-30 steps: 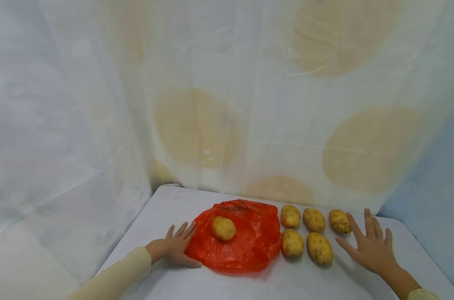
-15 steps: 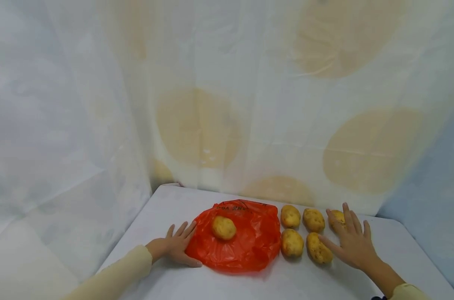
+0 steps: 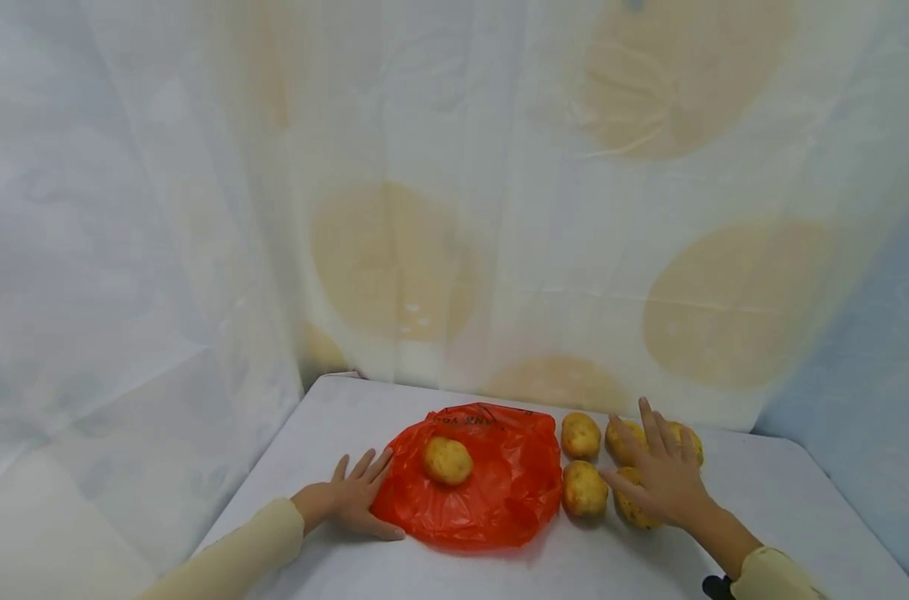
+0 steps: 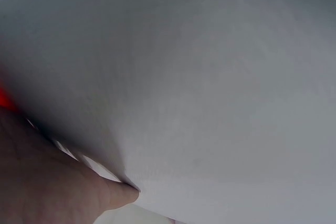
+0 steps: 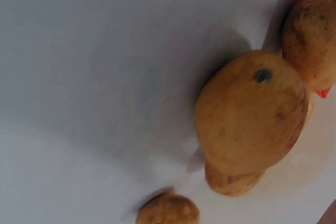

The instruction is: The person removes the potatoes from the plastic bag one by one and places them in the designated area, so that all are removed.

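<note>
A red plastic bag (image 3: pixel 499 504) lies spread on the white table, one potato (image 3: pixel 448 461) on top of it. My left hand (image 3: pixel 358 497) rests flat with spread fingers at the bag's left edge; in the left wrist view the hand (image 4: pixel 47 187) shows beside a red sliver of bag (image 4: pixel 4 100). To the bag's right, several potatoes stand in two rows, among them a front one (image 3: pixel 585 489) and a back one (image 3: pixel 581 436). Over the right-hand ones is my right hand (image 3: pixel 667 483), fingers extended, partly hiding them. A large potato (image 5: pixel 247 114) with a dark spot fills the right wrist view's middle.
The white table (image 3: pixel 754 517) backs onto a pale hanging sheet (image 3: pixel 544 208) with tan circles. More sheeting hangs at the left (image 3: pixel 124 250) and a bluish panel (image 3: pixel 866 400) stands at the right. A small dark object (image 3: pixel 716 587) shows by the right sleeve.
My right hand has moved left, from beside the potatoes to over the right-hand ones. The left hand, bag and potatoes have stayed in place.
</note>
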Tool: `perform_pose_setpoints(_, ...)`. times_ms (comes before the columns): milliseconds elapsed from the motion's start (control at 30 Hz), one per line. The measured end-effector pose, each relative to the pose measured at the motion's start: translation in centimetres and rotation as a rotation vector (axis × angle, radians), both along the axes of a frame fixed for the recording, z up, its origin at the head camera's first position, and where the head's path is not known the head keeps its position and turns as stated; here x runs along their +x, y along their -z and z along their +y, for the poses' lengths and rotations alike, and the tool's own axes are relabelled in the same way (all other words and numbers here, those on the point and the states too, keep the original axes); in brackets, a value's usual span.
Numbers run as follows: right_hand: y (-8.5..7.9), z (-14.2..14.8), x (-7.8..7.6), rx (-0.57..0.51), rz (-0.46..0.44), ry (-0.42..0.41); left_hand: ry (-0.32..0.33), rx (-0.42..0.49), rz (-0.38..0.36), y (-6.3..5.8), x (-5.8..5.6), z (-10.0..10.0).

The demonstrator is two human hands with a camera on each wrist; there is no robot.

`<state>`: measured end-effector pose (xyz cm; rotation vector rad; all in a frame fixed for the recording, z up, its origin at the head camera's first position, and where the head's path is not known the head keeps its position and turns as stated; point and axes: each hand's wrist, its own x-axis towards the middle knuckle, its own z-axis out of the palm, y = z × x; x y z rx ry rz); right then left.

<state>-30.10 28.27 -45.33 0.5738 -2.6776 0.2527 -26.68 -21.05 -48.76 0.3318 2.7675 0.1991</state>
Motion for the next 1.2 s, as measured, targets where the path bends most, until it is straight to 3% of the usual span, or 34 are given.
perform_pose_setpoints(333,1.3,-3.2,-0.7,0.011,0.012,-0.074,0.002,-0.013,-0.013,-0.2,0.1,0.0)
perform_pose_setpoints(667,1.3,-6.4,-0.8,-0.003,-0.032,-0.14,0.014,-0.021,0.019,0.6,-0.1,-0.1)
perform_pose_setpoints(933,1.7,-8.4,-0.2,-0.041,-0.031,-0.176,0.001,-0.017,-0.025,1.0,0.4,-0.1)
perform_pose_setpoints(1200,1.5,-9.9,-0.6,0.04,-0.067,-0.18,-0.005,-0.026,-0.007,0.5,-0.2,0.0)
